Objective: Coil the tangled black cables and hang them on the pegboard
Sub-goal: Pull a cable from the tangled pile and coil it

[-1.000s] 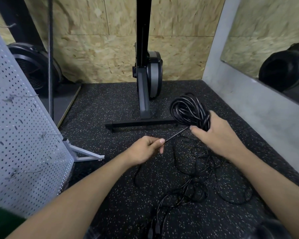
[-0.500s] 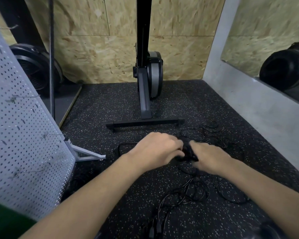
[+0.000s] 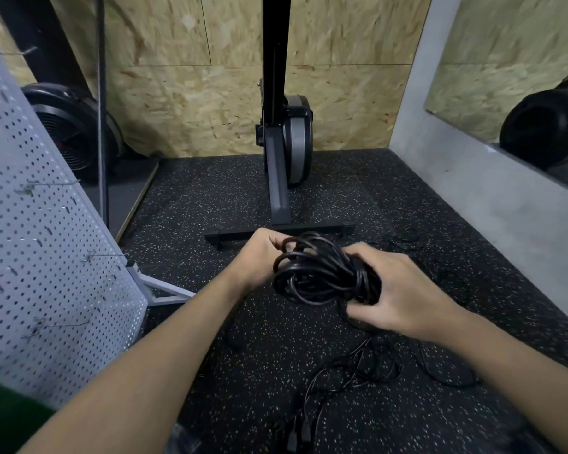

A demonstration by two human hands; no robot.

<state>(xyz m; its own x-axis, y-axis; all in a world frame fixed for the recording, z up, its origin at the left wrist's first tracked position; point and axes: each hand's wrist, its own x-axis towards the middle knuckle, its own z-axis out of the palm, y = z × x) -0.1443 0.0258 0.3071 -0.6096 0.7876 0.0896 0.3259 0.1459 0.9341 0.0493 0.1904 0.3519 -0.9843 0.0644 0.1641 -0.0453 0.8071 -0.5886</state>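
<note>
The left hand (image 3: 259,261) has joined the right hand (image 3: 404,298), both clasping the cable coil (image 3: 318,273); loose cable (image 3: 369,371) on the floor mat (image 3: 230,204) awaits coiling.

A dark green sleeve (image 3: 4,421) covers the left upper arm; the forearms (image 3: 145,371), left hand (image 3: 259,260) and right hand (image 3: 404,296) are bare.

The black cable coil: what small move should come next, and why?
Probably pull one more loop of the loose cable up onto the coil. Both the left hand and the right hand hold the coil, yet much cable lies tangled on the floor below.
</note>
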